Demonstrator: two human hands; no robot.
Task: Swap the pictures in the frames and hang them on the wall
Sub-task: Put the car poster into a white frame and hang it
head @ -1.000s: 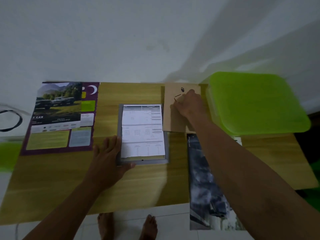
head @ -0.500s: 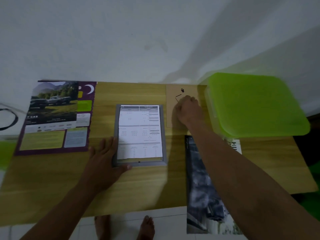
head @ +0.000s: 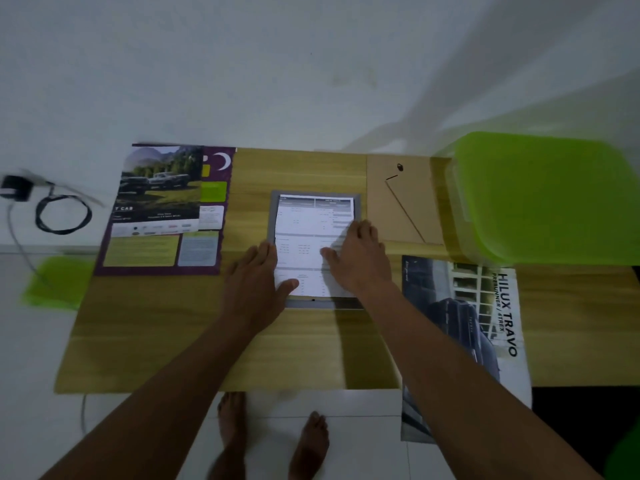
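Note:
A grey picture frame (head: 272, 216) lies face down in the middle of the wooden table (head: 194, 341), with a white printed sheet (head: 304, 233) laid in its back. My left hand (head: 258, 287) rests flat on the frame's lower left corner, thumb on the sheet. My right hand (head: 356, 258) presses flat on the sheet's right side, fingers spread. The frame's brown backing board (head: 401, 202), with a stand leg and hanger, lies loose just right of the frame.
A car brochure on a purple sheet (head: 162, 209) lies at the left. A dark "Hilux Travo" brochure (head: 478, 327) overhangs the front right edge. A green plastic box (head: 540, 195) stands at the back right. A black charger cable (head: 52, 209) lies on the floor at left.
My right hand has left the brown backing board and come down flat on the white sheet in the frame. My left hand slid slightly onto the sheet. The view shifted.

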